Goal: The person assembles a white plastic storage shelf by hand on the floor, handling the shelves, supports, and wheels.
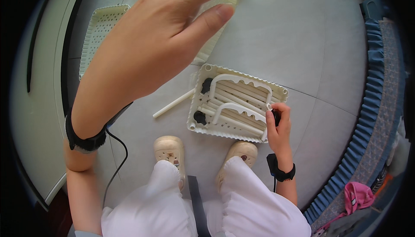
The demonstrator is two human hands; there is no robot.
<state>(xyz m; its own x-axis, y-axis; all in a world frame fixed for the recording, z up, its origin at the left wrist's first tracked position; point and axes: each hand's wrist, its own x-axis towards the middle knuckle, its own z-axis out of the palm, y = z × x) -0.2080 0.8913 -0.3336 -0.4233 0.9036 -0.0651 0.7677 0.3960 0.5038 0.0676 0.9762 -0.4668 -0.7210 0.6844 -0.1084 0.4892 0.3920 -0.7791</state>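
Observation:
My left hand (155,39) is raised close to the camera, fingers and thumb apart, some fingertips cut off by the top edge. At the right end of a white perforated plastic tray (227,136), my right hand (279,128) pinches a black caster (276,117) with a small white top, partly hidden by the fingers. Inside the tray lie several white plastic tubes (238,97), two white wavy-edged handles (241,78) and two other black casters (206,85), (200,117). One white tube (173,103) rests on the floor, its end against the tray's left side.
A second white perforated tray (105,18) stands upper left, partly behind my left arm. Another cream plastic piece (210,47) lies beyond my left hand. A pale cabinet (42,91) borders the left; pleated blue fabric (373,75) and a pink cloth (358,196) are at right.

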